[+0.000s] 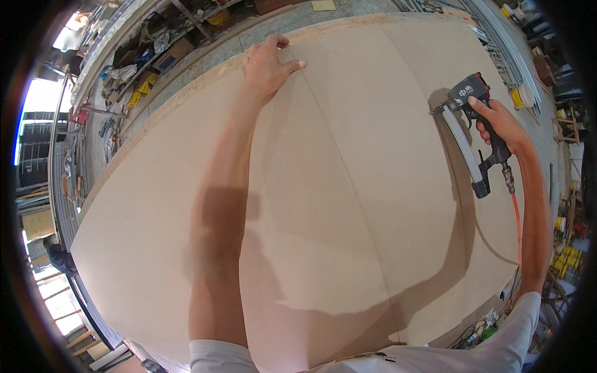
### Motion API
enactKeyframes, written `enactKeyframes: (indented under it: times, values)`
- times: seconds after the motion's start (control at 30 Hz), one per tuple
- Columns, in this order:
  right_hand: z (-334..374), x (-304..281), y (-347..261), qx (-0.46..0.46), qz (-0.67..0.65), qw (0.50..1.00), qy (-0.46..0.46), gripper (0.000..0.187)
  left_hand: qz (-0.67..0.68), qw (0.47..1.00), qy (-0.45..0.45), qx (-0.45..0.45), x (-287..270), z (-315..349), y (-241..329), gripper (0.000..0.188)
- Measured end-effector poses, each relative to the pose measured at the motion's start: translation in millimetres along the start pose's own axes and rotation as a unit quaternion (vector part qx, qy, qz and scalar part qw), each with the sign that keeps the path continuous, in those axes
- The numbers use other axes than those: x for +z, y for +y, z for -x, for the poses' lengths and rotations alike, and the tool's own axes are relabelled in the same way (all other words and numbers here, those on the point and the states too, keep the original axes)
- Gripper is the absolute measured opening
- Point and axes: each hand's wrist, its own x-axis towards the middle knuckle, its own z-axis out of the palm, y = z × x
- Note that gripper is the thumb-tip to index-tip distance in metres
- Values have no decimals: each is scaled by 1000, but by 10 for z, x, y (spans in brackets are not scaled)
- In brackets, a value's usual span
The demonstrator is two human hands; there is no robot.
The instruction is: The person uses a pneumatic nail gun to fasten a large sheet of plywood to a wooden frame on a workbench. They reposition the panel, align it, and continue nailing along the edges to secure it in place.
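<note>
Right hand (502,124) holds the black-and-silver metal nail gun (461,144), likely hefty and rigid, by its handle (499,150), probably the surest grip; left hand (264,68), thumb spread, rests on the flat tan board (155,205).

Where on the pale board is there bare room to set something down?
Bare: the board's stretch left of the left forearm, and its middle, between that forearm and the nail gun, crossed by a thin line. Crowded: the right side, around the right grip and orange hose; beyond the far-left edge, cluttered shelving.
</note>
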Motion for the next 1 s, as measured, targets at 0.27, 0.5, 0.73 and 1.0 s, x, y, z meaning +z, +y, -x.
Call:
enactKeyframes:
  times: [0.27,0.5,0.73,1.0]
  values:
    - [16,20,-11,5,9,1000,16,53,5,998,-19,57,-141,-4,8,69]
    - [-12,-6,13,-3,14,1000,6,53,60,998,-3,32,-90,40,-14,74]
    - [-13,-7,7,2,12,1000,-2,53,80,996,-6,33,-66,5,-85,77]
    - [-3,6,-11,-3,32,999,16,53,44,998,7,41,-35,47,-40,76]
